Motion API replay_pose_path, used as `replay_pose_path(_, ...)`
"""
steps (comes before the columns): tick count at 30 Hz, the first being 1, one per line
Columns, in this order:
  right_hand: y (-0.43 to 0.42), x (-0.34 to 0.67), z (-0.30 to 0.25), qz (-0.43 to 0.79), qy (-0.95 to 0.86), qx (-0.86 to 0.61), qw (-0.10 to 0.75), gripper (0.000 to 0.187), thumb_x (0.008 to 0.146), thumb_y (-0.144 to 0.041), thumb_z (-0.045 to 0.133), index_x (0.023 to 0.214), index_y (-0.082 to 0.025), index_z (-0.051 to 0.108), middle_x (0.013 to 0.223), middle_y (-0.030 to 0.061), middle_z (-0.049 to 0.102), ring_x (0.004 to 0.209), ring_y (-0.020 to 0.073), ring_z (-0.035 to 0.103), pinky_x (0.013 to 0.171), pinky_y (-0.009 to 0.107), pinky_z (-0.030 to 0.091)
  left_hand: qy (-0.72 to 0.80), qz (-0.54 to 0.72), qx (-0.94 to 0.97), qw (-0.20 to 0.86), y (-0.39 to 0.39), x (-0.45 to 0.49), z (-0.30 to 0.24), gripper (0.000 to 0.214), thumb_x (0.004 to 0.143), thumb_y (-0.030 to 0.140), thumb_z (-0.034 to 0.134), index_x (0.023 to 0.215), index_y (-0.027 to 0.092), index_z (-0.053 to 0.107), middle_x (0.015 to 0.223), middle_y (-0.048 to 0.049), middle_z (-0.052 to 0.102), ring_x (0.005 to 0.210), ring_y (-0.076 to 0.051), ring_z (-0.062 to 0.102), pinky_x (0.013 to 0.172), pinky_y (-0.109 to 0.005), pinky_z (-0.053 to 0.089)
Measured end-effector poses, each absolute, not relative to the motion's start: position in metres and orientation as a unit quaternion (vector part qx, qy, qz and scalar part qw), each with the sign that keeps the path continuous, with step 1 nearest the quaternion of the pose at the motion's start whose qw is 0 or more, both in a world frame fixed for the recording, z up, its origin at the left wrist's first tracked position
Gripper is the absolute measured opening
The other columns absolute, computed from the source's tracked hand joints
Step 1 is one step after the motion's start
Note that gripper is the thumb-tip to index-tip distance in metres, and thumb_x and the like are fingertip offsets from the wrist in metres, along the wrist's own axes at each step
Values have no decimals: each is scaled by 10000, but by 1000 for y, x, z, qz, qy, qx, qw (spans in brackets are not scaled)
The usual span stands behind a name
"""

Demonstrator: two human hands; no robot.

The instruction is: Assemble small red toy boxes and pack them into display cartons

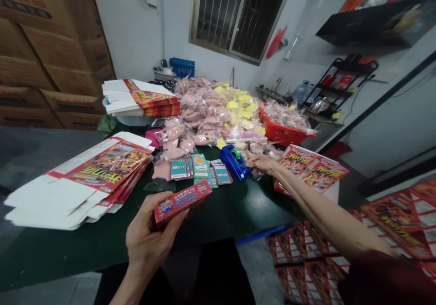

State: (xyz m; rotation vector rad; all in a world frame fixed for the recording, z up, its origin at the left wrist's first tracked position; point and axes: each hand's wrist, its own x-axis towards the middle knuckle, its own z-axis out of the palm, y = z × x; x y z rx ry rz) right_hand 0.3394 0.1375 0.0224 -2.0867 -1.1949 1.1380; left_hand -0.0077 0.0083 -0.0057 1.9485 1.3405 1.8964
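the left hand (146,239) has its fingers curled closed around a small red printed carton (182,203), held just above the near edge of the green worktop (102,250) — a looser grip could let its glossy card slip. the right hand (262,163), fingers extended, meets a clear bag (257,174) — pinching or not, i can't tell — just beside a blue tape dispenser (235,162), which a careless knock could tip onto the teal cards (179,169).

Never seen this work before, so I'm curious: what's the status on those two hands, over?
Left hand gripping small red printed box. Right hand beside blue tape dispenser. Teal printed cards lying between them.
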Motion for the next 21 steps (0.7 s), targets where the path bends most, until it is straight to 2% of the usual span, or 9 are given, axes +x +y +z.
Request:
replay_pose_path(3,138,338,16,436,-387,-764,276,232,885,-296,541,1045,-130,567,968,43,605,780,129,603,663,295,529,433,621,650,63,9,-9,-9,362,699,193,717,1030,208,570,903,-5,631,753,-126,612,664,-218,503)
replay_pose_path(8,138,331,0,444,-328,-740,385,281,885,-308,537,1113,-144,543,1070,65,583,879,162,598,735,345,526,426,629,646,74,10,-10,-10,342,686,180,722,998,210,583,893,0,636,739,-122,613,661,-212,503)
replay_pose_path(14,105,328,-16,431,-325,-676,502,190,893,-265,525,1018,-127,563,955,36,597,784,125,599,672,294,532,426,633,641,83,9,-7,-4,285,707,202,705,968,205,591,852,3,638,707,-120,610,637,-211,501)
replay_pose_path(17,91,325,-30,415,-335,-669,517,170,897,-259,520,984,-122,569,912,26,599,759,116,600,649,275,531,425,631,642,90,9,-8,-6,280,695,198,716,951,206,603,851,4,637,701,-118,605,636,-210,502)
replay_pose_path(21,94,317,-51,380,-358,-699,489,231,885,-299,539,1041,-131,567,966,43,605,777,127,602,656,289,528,440,634,631,78,10,-9,-10,305,673,178,735,950,200,608,850,3,641,685,-113,606,626,-207,504)
